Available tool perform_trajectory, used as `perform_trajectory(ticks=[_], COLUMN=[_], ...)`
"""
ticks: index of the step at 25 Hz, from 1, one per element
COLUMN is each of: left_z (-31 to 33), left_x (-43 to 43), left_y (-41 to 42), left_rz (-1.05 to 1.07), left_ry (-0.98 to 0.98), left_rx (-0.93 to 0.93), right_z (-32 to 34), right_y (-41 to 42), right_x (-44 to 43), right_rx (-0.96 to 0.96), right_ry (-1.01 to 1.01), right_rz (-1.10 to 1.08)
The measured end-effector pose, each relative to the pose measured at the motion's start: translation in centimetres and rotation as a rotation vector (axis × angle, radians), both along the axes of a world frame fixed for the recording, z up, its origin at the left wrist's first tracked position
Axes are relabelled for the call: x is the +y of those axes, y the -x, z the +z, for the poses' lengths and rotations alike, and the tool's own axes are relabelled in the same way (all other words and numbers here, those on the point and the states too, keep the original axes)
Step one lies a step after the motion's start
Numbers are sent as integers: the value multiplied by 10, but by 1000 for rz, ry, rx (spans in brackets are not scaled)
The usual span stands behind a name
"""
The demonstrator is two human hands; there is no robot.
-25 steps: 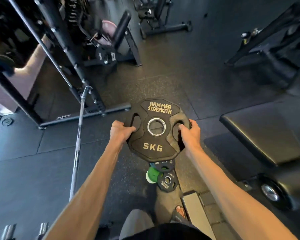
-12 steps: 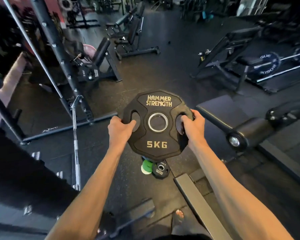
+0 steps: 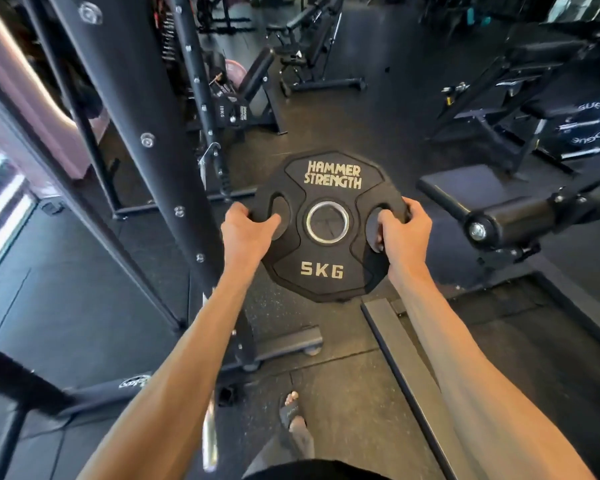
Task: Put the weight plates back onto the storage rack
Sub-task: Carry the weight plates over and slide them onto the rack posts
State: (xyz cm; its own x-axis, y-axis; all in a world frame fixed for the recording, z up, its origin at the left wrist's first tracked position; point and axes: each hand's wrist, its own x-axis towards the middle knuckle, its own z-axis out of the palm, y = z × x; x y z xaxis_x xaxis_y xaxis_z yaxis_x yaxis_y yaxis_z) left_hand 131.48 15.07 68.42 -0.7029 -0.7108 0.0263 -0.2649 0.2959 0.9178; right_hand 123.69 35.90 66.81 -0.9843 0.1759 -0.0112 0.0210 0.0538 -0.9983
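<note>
The black, many-sided rubber 5KG weight plate [image 3: 329,252] was at frame centre, held clear of the floor. The left hand [image 3: 245,233] and right hand [image 3: 404,233] each curled fingers [image 3: 381,227] through a side slot, probably to share its load while carrying it to the rack.

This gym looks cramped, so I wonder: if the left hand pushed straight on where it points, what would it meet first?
The left hand grips the 5 kg plate; beyond it, probably the incline bench, though depth is unclear.
</note>
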Motion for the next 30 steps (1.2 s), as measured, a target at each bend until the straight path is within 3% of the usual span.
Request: perform_trajectory(ticks=[7,19,25,30], left_z=[42,109,127,137], left_x=[-32,-222,-304,-367], left_y=[-208,-523,-600,-604], left_rz=[292,706,787,814], left_ry=[103,296,317,374], left_rx=[51,183,291,376], right_z=[22,82,114,137], right_y=[-162,-416,-482,-488], right_x=[-59,-326,-422,-483], right_rx=[37,181,269,387], right_ry=[107,263,272,282], right_rz=[223,561,673,692])
